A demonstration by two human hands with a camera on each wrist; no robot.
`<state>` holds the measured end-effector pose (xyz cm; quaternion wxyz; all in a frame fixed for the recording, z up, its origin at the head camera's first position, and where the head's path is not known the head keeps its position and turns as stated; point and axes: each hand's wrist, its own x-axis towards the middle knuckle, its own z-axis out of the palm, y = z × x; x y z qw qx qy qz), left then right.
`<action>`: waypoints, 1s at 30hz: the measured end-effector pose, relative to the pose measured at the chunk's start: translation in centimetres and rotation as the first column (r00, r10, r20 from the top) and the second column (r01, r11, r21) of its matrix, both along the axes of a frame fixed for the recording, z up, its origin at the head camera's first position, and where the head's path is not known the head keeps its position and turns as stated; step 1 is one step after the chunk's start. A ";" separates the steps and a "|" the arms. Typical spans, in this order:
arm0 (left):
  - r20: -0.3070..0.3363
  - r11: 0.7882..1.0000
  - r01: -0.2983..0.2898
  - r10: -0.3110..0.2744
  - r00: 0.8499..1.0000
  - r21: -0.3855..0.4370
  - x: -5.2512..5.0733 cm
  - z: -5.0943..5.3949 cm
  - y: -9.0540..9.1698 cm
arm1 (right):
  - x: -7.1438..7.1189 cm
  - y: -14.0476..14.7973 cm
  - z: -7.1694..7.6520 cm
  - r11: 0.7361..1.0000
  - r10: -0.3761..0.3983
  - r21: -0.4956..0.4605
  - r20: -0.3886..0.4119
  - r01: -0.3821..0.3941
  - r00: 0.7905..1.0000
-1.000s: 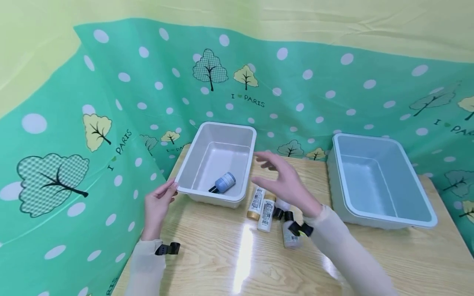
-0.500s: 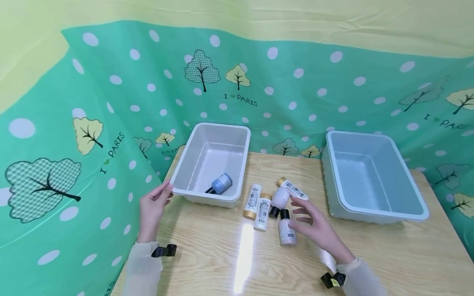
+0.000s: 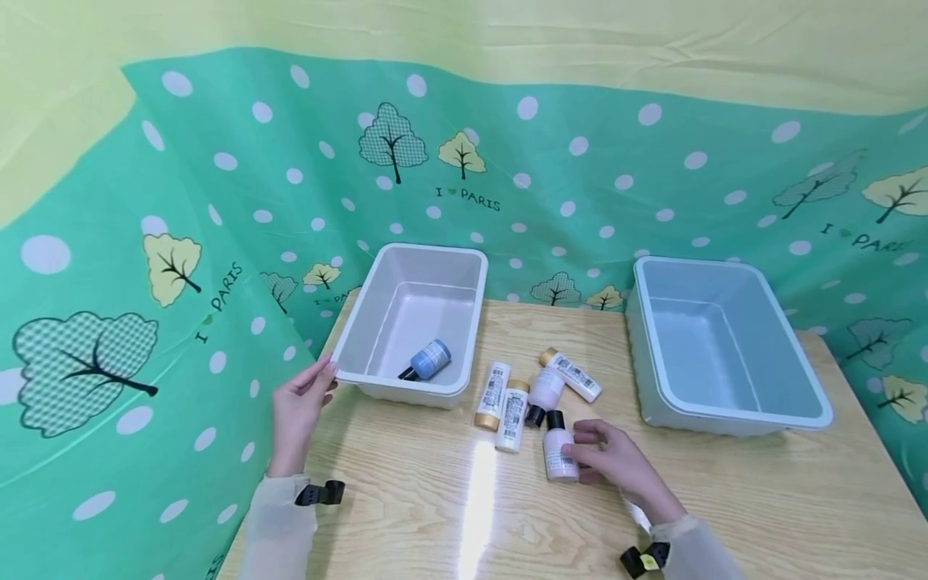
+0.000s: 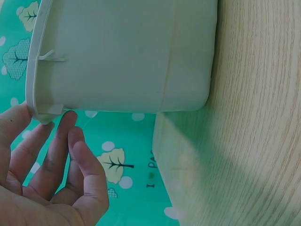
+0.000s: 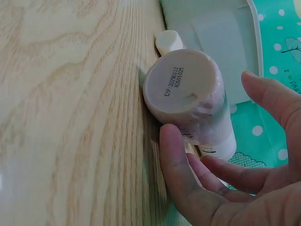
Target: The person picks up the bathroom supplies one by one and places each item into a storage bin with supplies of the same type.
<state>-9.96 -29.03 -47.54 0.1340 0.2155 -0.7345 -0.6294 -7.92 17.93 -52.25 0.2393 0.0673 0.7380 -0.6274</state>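
Note:
In the head view my left hand (image 3: 299, 415) pinches the near left corner of a pale grey plastic bin (image 3: 406, 379); the left wrist view shows thumb and fingertips at its rim (image 4: 33, 80). Inside that bin lies a blue bottle (image 3: 432, 358) with a black cap. My right hand (image 3: 616, 461) is at a pale pink bottle (image 3: 557, 466) with a black cap, lying on the table. In the right wrist view one finger (image 5: 173, 146) is at the side of the bottle's base (image 5: 181, 82), while another digit stands apart from it.
Beside the bottle lie a second pale pink bottle (image 3: 545, 390) and three white tubes with gold caps, one (image 3: 576, 379) behind and two (image 3: 511, 419) to the left. A bluish-grey bin (image 3: 656, 395) stands at the right. A green patterned cloth (image 3: 565, 185) hangs behind.
My right hand has come from beside the left bin down and right to the near pink bottle. The left hand has kept its hold on the bin's corner.

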 end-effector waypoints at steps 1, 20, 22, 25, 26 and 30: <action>0.004 1.000 -0.002 0.002 1.000 0.004 0.0 0.0 0.0 | 0.0 -0.1 -0.1 1.000 -0.003 0.014 0.001 0.003 1.000; 0.018 1.000 -0.008 0.007 1.000 0.028 0.1 0.0 -0.1 | -0.6 -1.8 -0.3 0.946 0.039 0.325 -0.117 0.002 0.992; 0.015 1.000 -0.007 0.007 1.000 0.030 0.0 0.0 -0.1 | -0.6 -1.8 -0.4 0.948 0.027 0.318 -0.116 0.012 0.993; 0.016 0.999 -0.006 0.006 1.000 0.032 0.0 -0.1 0.0 | -0.4 -1.7 -0.6 0.956 -0.009 0.292 -0.106 0.040 0.994; 0.017 1.000 -0.003 0.002 1.000 0.028 0.0 -0.1 0.0 | -0.4 -1.6 -0.7 0.959 -0.023 0.280 -0.102 0.051 0.995; 0.018 1.000 0.007 -0.008 1.000 0.026 0.0 0.0 0.0 | -0.4 -1.3 -0.6 0.971 -0.064 0.225 -0.095 0.085 0.993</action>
